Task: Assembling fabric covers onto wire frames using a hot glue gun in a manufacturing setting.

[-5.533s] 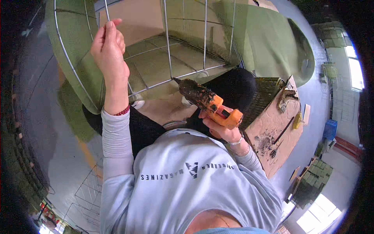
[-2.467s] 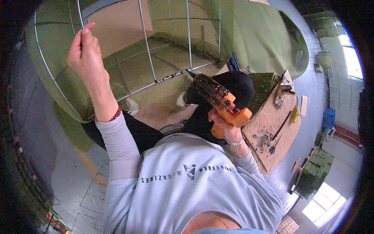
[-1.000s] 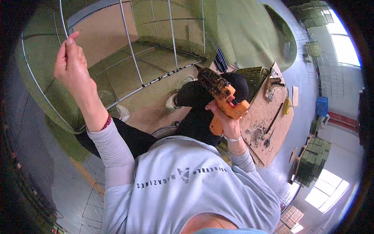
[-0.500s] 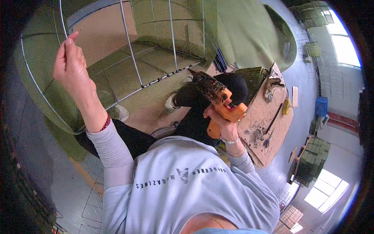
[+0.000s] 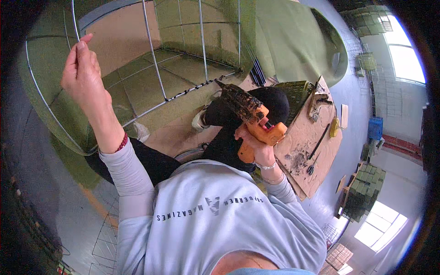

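Observation:
My right hand (image 5: 257, 145) is wrapped round the grip of an orange glue gun (image 5: 268, 131), its barrel crusted with black glue. The gun's nozzle points up and left, close to the lower wire of a metal wire frame (image 5: 150, 48). Dark blobs of glue dot that lower wire along the edge of green mesh fabric (image 5: 172, 69), which lines the frame. At the upper left my left hand (image 5: 85, 75) is closed, thumb and fingers pinching an upright wire of the frame.
To the right lies a cardboard sheet (image 5: 323, 137) with black smears, a black stick (image 5: 323, 137), scissors (image 5: 310, 170) and a yellow object (image 5: 334, 127). Green sheeting (image 5: 293, 41) spreads behind. A blue crate (image 5: 376, 128) and stacked green bundles (image 5: 366, 185) stand farther right.
My right hand has shifted slightly left with the glue gun, bringing the nozzle nearer the lower wire. My left hand keeps its hold on the upright wire.

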Available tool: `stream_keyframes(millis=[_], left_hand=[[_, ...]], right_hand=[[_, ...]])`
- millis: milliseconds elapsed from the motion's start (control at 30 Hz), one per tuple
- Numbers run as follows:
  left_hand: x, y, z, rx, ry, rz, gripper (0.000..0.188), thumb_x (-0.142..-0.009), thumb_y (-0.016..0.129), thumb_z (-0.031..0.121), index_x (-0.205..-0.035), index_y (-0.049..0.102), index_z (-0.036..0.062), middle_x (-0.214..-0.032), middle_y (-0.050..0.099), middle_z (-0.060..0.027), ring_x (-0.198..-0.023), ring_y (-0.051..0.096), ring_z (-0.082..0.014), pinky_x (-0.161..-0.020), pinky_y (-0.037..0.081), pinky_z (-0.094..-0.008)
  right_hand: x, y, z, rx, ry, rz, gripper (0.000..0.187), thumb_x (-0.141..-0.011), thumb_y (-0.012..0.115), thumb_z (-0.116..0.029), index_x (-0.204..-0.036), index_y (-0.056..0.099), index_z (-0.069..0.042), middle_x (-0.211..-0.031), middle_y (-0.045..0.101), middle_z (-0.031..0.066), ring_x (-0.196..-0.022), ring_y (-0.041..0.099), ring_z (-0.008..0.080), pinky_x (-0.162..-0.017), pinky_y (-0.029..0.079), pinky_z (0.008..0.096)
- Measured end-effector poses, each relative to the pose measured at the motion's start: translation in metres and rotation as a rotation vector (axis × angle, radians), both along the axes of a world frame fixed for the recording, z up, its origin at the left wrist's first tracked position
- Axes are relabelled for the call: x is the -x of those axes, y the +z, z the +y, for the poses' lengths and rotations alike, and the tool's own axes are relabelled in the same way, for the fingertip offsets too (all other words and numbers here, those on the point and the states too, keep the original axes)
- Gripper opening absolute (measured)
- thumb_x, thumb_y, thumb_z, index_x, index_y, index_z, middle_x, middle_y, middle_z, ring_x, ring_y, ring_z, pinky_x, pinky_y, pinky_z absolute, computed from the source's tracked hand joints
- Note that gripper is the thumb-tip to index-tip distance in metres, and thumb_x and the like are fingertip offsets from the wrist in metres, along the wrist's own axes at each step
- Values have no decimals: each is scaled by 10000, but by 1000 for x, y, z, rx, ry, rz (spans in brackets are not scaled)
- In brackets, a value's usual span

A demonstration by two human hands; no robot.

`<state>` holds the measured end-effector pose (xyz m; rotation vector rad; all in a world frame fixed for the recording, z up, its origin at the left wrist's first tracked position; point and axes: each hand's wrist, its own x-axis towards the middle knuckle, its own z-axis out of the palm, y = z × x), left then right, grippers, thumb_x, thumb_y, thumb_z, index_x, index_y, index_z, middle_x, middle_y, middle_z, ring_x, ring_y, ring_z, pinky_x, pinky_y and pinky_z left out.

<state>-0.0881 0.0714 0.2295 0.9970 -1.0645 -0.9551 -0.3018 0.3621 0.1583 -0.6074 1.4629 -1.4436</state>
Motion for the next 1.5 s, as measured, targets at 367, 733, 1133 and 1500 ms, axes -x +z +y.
stream_keyframes(millis=[367,733,1133,1500], left_hand=[[0,-2,-1,21,-7,6,224,-922,532,144,-999,634,-40,-583,319,88,-504,251,9,-448,146,-185],[2,-3,1,23,-26,13,239,-923,538,163,-1033,620,-33,-584,325,91,-499,247,12,-440,144,-187],[3,-4,2,29,-29,37,224,-925,536,151,-989,642,-35,-580,319,88,-507,246,5,-452,145,-190],[3,-3,2,33,-23,49,214,-923,530,135,-987,643,-35,-583,300,90,-505,236,5,-451,132,-191]], right_hand=[[-2,-11,1,5,10,9,210,-805,678,-96,-976,578,-27,-893,614,30,-800,587,122,-725,485,282],[-25,11,-6,-146,127,155,160,-869,584,-94,-1000,513,-35,-826,547,26,-765,523,120,-712,428,267],[-35,15,-6,-250,302,292,215,-796,698,-204,-946,634,-64,-871,641,54,-763,618,149,-689,494,281],[-19,-12,10,-134,51,207,280,-792,707,-152,-1023,605,-30,-941,646,54,-841,618,136,-755,495,286]])
